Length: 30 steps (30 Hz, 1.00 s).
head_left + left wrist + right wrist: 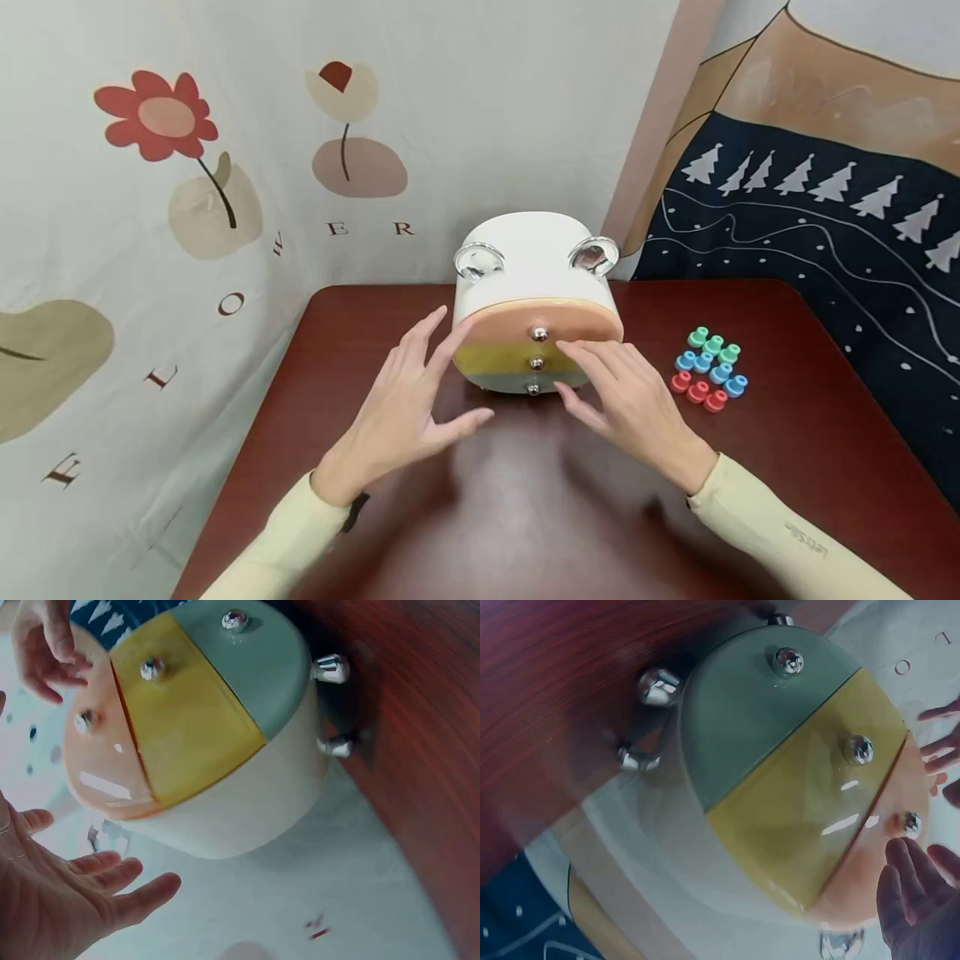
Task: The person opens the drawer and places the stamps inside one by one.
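Observation:
A white rounded drawer box (528,258) with shiny silver ears stands near the back of the table. Its front carries an orange drawer (502,321), a yellow drawer (495,357) and a grey-green drawer (247,667), each with a round silver knob; all three sit closed. My left hand (401,408) is held in front of the box's left side, fingers spread, holding nothing. At the right, my right hand (626,396) hovers before the drawer fronts, thumb and fingers apart. Its fingertips (904,851) come close to the orange drawer's knob (910,823) in the right wrist view.
On the dark red table (787,467), right of the box, lie several small plastic pegs in rows: green pegs (712,344), blue pegs (702,362) and red pegs (697,392). Printed cloth (487,100) hangs behind the table and along its sides. Silver feet (331,669) support the box.

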### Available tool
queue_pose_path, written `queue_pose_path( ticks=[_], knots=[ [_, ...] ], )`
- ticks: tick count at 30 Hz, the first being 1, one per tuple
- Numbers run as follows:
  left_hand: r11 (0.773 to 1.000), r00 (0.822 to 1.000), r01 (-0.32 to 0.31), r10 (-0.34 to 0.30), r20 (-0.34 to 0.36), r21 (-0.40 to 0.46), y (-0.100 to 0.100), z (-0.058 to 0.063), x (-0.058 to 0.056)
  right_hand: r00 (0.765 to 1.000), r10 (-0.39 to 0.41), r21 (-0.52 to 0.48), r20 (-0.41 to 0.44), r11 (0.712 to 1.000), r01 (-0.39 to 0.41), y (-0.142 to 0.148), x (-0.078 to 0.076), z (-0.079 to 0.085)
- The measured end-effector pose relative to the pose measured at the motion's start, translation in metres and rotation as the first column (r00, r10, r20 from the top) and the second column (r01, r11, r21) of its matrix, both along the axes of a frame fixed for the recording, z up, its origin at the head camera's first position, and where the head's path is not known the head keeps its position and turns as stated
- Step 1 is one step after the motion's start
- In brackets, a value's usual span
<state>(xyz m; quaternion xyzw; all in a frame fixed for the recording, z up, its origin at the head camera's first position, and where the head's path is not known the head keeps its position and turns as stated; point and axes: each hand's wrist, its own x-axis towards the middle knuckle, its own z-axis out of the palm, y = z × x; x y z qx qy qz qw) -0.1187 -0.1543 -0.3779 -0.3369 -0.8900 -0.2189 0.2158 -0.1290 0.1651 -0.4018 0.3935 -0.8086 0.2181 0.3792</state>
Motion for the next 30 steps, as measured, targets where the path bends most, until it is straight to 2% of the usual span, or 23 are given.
queue_pose_path(
  ticks=[4,8,13,19,26,30],
  knots=[
    [0.986,0.985,0.029,-0.056,0.165,0.161,0.002,-0.005,-0.02,0.999,-0.02,-0.07,0.025,0.997,0.021,-0.011,-0.008,-0.002],
    [0.971,0.963,0.062,-0.12,0.243,0.232,0.008,-0.007,-0.038,0.999,-0.025,-0.113,0.023,0.993,0.027,-0.02,-0.018,-0.006],
    [0.96,0.957,0.097,-0.162,0.24,0.261,0.013,-0.008,-0.053,0.999,-0.034,-0.147,0.028,0.988,0.037,-0.029,-0.029,-0.008],
    [0.944,0.955,0.132,-0.202,0.216,0.302,0.019,-0.011,-0.065,0.997,-0.076,-0.187,-0.003,0.979,0.074,-0.037,-0.036,-0.012],
    [0.882,0.948,0.224,-0.296,0.118,0.414,0.025,-0.015,-0.078,0.992,-0.105,-0.234,-0.07,0.969,0.086,-0.044,-0.041,-0.011],
    [0.872,0.948,0.223,-0.298,0.111,0.435,0.027,-0.015,-0.084,0.989,-0.106,-0.232,-0.105,0.97,0.079,-0.045,-0.041,-0.011]
  ],
)
